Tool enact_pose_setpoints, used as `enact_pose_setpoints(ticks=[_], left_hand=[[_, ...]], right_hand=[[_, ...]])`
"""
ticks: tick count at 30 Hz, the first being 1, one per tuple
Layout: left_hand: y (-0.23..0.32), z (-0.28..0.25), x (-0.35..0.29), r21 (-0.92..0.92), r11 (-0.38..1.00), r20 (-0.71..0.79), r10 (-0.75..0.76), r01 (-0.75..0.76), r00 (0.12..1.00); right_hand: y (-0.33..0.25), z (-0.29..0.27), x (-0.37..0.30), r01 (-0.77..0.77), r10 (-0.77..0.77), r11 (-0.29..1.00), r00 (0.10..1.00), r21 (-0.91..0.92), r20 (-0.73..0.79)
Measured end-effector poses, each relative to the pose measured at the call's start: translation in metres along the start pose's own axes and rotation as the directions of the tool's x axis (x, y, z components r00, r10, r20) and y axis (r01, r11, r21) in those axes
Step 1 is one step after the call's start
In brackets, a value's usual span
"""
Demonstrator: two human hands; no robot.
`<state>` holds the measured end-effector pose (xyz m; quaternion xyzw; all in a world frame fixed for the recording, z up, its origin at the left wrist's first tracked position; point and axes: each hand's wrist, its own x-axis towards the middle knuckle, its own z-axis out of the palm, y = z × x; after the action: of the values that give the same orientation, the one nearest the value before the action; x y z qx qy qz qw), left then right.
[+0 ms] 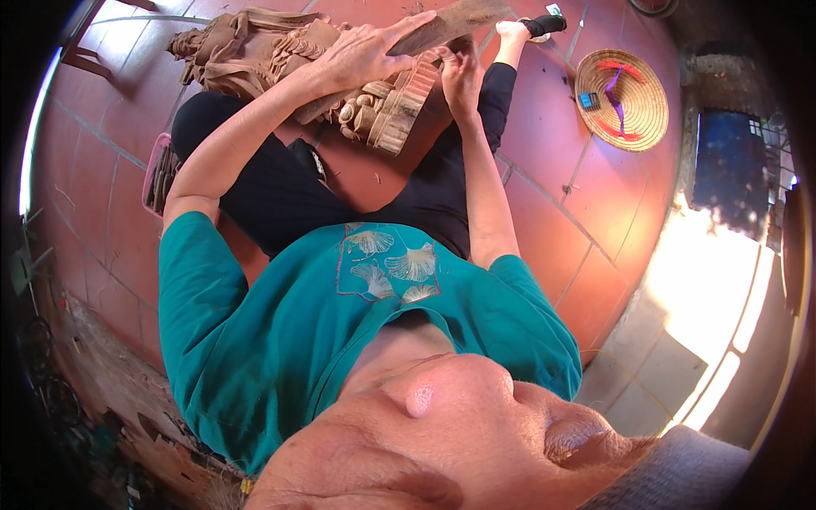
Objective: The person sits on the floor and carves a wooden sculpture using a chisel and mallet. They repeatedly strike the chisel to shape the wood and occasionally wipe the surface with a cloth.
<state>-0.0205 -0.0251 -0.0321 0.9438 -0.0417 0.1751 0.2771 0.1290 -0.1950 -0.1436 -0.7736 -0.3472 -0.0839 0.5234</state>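
A carved wooden statue (289,53) lies on its side in front of me, its stepped base (399,110) between my legs. Across it slants a long flat piece of wood (455,24). My left hand (361,58) grips this piece from above, index finger stretched along it and thumb at its near edge. Beside the base, under the flat wood, my right hand (461,78) is closed in a pinch. What its fingertips hold is too small and partly hidden to make out.
A round woven hat (637,119) with a purple and red strap lies on the red tiles at the right, a small blue box (588,101) on it. By my left thigh stands a pink basket (153,174) of tools. A wooden stool (81,55) is at the far left.
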Motion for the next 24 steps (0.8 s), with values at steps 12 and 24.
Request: enact_pose_setpoints(ticks=[12, 24], left_hand=[[0.007, -0.029, 0.003, -0.052, 0.987, 0.100, -0.148, 0.154, 0.984], [0.016, -0.030, 0.003, -0.152, 0.979, 0.064, -0.123, 0.132, 0.990]], right_hand=[[0.005, -0.008, 0.009, -0.118, 0.123, 0.974, 0.992, 0.195, -0.010], [-0.013, -0.006, 0.011, 0.015, -0.024, 0.996, 0.994, 0.090, 0.108]])
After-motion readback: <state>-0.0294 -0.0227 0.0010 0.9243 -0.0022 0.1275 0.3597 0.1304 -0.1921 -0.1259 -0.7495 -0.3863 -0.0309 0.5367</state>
